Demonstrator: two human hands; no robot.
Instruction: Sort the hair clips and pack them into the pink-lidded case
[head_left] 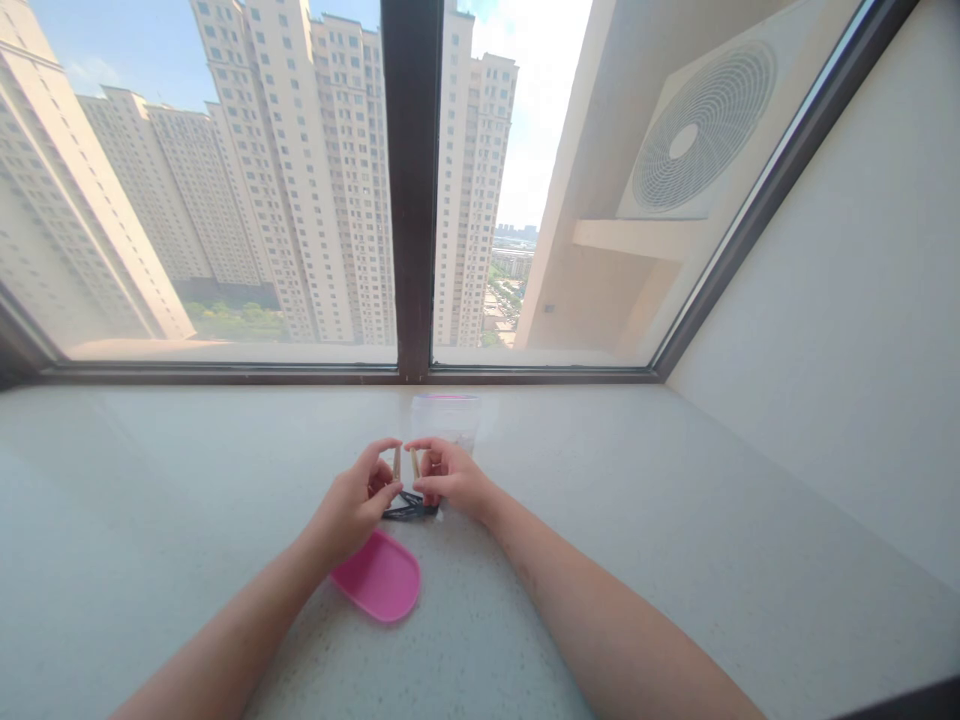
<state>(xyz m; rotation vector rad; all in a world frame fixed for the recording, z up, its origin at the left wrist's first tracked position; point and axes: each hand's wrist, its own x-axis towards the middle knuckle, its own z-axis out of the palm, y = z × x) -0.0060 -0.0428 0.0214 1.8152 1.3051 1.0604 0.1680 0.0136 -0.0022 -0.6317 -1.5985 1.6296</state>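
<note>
Pale, speckled stone is forming the counter around the pink tray. The left hand is hovering just beyond the tray, its wrist overlapping the rim in view; the right hand is hovering beyond it and to its right. Farther past the tray, a clear bag is lying; nearer it, partly under the hands, black strands are lying.

Smallest, 2 slim pieces are sitting beyond the tray: the left slim piece and the right slim piece, each being pinched end to end between thumb and index finger. The handling is seemingly running midway: 2 pieces are in grasp, apart, not yet set down; how much is remaining, I cannot tell. Both long axes are running away from the tray, the right piece's far end leaning left; which end is the front isn't showing.
</note>
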